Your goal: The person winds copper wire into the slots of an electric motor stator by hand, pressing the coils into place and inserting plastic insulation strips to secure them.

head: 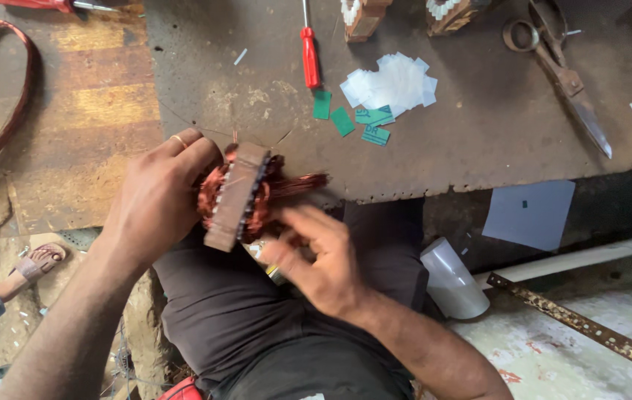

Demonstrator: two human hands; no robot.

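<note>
Head view: we see the left hand, its grip wrapped and pinching a motor stator with copper windings, held over the lap at the worktop edge. Just right of that grip, the right hand is blurred; fingers curled beside the copper wire bundle, whether pinching we cannot tell. Beyond the grip lie a red screwdriver, paper slips and scissors.

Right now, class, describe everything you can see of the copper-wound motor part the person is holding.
The motor part is a ring-shaped stack of dull, rusty-brown metal with reddish copper wire coils bulging from both faces. It is held edge-on, tilted, at the edge of the workbench, over the person's lap. The left hand grips it from the left side; the blurred right hand touches the copper strands trailing from its right side.
</note>
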